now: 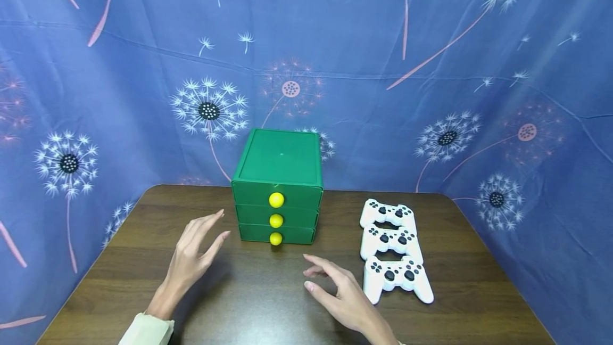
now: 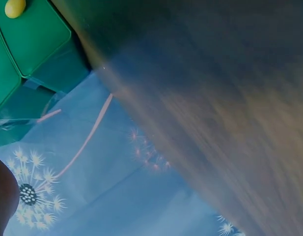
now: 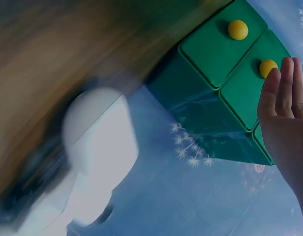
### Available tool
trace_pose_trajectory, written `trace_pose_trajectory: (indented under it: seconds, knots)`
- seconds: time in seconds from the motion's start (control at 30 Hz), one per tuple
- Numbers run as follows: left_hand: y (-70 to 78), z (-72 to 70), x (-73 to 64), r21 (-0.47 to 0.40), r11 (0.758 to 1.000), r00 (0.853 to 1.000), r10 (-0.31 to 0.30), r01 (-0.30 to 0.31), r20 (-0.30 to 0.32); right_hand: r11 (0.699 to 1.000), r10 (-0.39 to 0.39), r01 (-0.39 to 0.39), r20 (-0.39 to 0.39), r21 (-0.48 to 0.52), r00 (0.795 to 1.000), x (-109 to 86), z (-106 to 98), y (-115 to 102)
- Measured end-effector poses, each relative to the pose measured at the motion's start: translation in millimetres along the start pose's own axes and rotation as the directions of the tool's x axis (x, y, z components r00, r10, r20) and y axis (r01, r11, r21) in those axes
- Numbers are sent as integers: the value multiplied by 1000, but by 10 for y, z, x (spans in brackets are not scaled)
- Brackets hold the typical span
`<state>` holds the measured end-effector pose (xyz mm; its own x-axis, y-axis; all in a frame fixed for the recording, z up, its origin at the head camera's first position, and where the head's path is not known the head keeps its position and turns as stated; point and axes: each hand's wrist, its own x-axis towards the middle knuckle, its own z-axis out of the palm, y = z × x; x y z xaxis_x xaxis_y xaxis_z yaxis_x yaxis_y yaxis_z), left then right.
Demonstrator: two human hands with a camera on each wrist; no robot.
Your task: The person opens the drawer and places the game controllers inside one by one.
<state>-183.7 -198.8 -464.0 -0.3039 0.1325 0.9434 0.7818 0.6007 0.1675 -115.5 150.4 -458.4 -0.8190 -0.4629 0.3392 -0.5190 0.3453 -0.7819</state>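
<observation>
Your wooden table (image 1: 258, 292) bears, at back centre, a 3-drawer box (image 1: 280, 174), facing you presumably for access, smooth green and closed. Right of it, 3 white controllers (image 1: 392, 242) form a column (probably for easy reach). Your left hand (image 1: 191, 252) and right hand (image 1: 342, 297) hover empty, fingers relaxed, thumbs apart. Smallest: 3 yellow knobs (image 1: 276, 221).

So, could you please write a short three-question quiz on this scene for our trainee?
1. How many white controllers are there?
2. True or false: the right hand is empty.
3. What colour are the knobs on the green drawer unit: (a) red, (b) yellow or (c) black?

Key: 1. Three. 2. True. 3. (b) yellow.
</observation>
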Motion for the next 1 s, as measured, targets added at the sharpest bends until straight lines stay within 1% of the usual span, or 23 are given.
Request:
trace_pose_trajectory:
  seconds: [0.1, 0.27, 0.33, 0.4, 0.53, 0.6, 0.67, 0.83, 0.9, 1.0]
  knots:
    - [-67, 72, 33, -22, 999, 999, -38, 38, -23, 999, -38, 38, -27, 8, 999, 84, 29, 9]
    - [-159, 152, 133, -95, 988, 992, -126, 123, -26, 995, -79, 82, -68, 50, 995, 235, 71, 22]
    - [-195, 177, 187, -114, 983, 989, -144, 140, -21, 992, -99, 105, -89, 63, 991, 304, 84, 32]
    - [-234, 205, 249, -130, 982, 989, -144, 139, -26, 990, -111, 120, -110, 75, 988, 371, 96, 43]
    - [-303, 236, 379, -145, 983, 992, -120, 113, -43, 985, -134, 148, -146, 93, 980, 512, 153, 48]
    - [-322, 244, 437, -151, 983, 992, -114, 105, -50, 981, -144, 162, -158, 108, 977, 576, 182, 35]
    - [-328, 251, 485, -151, 983, 993, -108, 100, -44, 976, -171, 191, -177, 105, 969, 631, 206, 34]
    - [-342, 290, 537, -157, 984, 995, -96, 88, -41, 964, -228, 252, -221, 86, 948, 719, 241, 52]
    - [-349, 308, 544, -166, 983, 995, -91, 83, -47, 963, -229, 254, -231, 88, 946, 740, 249, 52]
    - [-360, 318, 549, -177, 981, 995, -86, 75, -52, 963, -214, 245, -238, 109, 948, 774, 263, 43]
